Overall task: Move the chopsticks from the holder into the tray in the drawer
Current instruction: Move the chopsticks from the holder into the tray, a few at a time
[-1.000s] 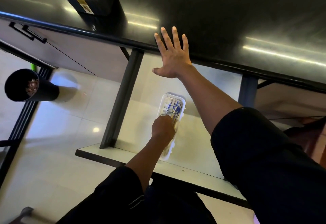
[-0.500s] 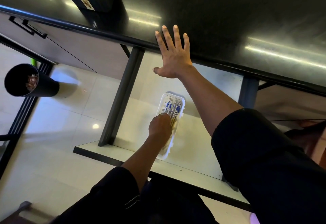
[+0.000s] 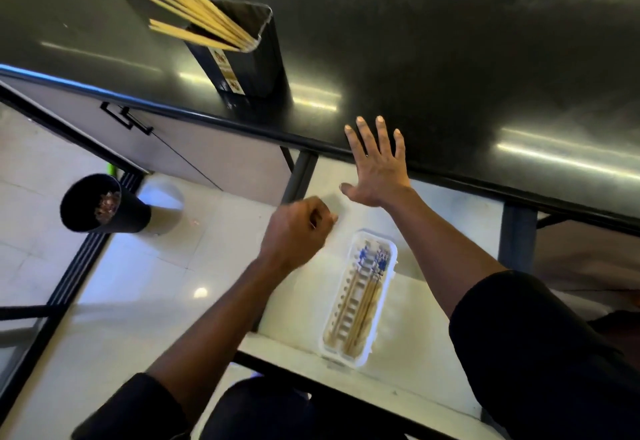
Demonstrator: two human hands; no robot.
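Left hand (image 3: 298,232) is up above the drawer (image 3: 304,308) with its fingers (image 3: 320,216) curled into a loose fist, nothing visible inside it, while the right hand (image 3: 379,169) lies flat, fingers spread, on the edge of the black table (image 3: 450,59). Below, the white tray (image 3: 360,297) sits in the open drawer with several chopsticks (image 3: 362,297) lying lengthwise in it, and up on the table the dark holder (image 3: 242,55) stands with a bundle of pale chopsticks fanning out left, well apart from both hands
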